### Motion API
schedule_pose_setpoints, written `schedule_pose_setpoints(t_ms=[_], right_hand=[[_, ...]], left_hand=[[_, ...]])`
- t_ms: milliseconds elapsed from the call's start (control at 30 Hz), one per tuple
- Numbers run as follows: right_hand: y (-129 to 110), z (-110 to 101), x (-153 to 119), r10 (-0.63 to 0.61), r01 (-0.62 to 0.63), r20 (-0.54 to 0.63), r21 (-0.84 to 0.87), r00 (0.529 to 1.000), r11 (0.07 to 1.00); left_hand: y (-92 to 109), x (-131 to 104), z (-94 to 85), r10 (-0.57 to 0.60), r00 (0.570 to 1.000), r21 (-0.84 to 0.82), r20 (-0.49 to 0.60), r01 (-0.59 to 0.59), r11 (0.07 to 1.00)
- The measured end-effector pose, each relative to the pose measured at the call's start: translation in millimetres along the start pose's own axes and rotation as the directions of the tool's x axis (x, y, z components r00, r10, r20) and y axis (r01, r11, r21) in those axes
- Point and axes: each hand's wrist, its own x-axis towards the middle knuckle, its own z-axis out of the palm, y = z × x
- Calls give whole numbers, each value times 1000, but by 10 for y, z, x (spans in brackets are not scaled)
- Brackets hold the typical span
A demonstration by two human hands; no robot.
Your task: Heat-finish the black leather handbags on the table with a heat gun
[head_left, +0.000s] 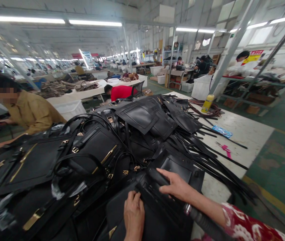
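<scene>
Black leather bags (84, 150) with gold zips and buckles are heaped across the table. At the lower middle, my left hand (133, 212) has its fingers curled down on the edge of a black leather piece (118, 207); whether it pinches the edge is hard to see. To its right, my right hand (175, 185) has thumb and index finger apart, above a black leather panel (157, 177). Beyond my hands, flat black panels (142, 115) lie on the heap. Long black straps (212, 157) spread to the right.
On the white table (250, 134) are a yellow bottle (207, 103), brown straps (216, 111), a blue packet (222, 131) and a pink-handled tool (226, 150). A person in a tan jacket (37, 110) is at the left; one in red (123, 92) is behind the heap.
</scene>
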Motion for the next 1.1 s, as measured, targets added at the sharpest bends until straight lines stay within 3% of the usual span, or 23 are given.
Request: schedule_pose_setpoints(t_ms=[67,167,267,367,467,567,733,933,1100], right_hand=[[30,-22,-79,-15,13,33,53,999,998],[68,37,-191,0,-9,79,104,997,995],[102,143,-269,13,-30,105,155,994,988],[115,197,-331,10,-34,94,251,996,967],[120,157,-377,8,-58,124,410,992,910],[154,60,-379,7,-119,213,518,977,847],[263,-48,-255,-8,-150,265,571,964,807],[357,7,17,53,-204,275,557,960,805],[314,-7,97,4,-122,210,552,978,825]], left_hand=[[-14,7,2,-19,1000,-39,-8,19,999],[-84,83,-1,-96,995,-269,3,93,959],[-156,247,-34,-235,968,-534,88,245,809],[-181,433,-87,-292,924,-649,249,383,658],[-171,564,-104,-260,878,-666,401,475,575],[-144,628,-60,-245,853,-659,462,515,548],[-73,655,50,-263,853,-666,450,517,538],[-43,624,68,-296,861,-686,413,508,521],[-93,621,107,-334,855,-696,396,517,498]])
